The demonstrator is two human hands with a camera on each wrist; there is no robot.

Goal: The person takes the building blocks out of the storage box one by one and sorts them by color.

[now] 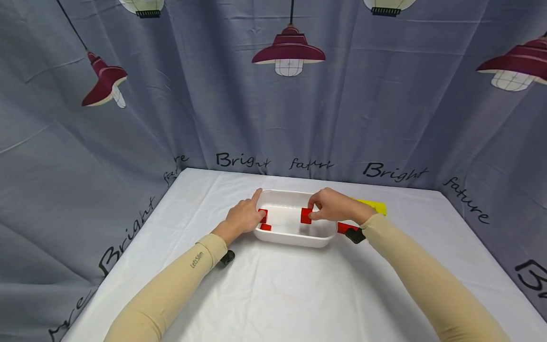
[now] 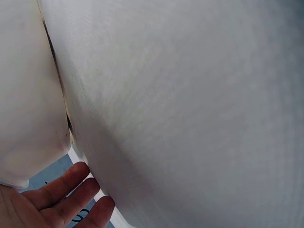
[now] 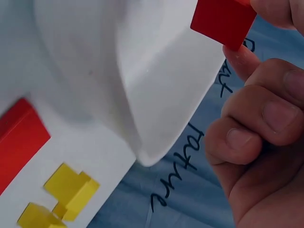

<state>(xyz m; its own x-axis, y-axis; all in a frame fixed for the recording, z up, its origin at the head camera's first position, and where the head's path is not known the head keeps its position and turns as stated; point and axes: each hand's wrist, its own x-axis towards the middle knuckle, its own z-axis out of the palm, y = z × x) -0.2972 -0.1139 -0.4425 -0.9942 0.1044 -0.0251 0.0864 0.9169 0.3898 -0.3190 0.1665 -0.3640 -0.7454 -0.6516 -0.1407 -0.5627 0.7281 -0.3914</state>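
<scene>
A white plastic bin (image 1: 295, 241) stands on the table. At its left end my left hand (image 1: 242, 216) grips the end wall, thumb inside and index finger stretched along the rim; the left wrist view shows three fingertips (image 2: 105, 208) against the outer wall. One red block (image 1: 264, 219) lies by that thumb, partly covered, and a smaller-looking red block (image 1: 266, 227) is close to it in the bin. Over the bin's right half, my right hand (image 1: 335, 205) pinches another red block (image 1: 306, 215) between thumb and index finger, its other fingers curled under.
Right of the bin are a yellow notched block (image 1: 377, 206) and a long red block (image 1: 344, 227), partly hidden by my right arm. Black wrist devices (image 1: 355, 235) sit under both forearms. A grey printed curtain (image 1: 342, 118) hangs behind the white-covered table (image 1: 278, 294).
</scene>
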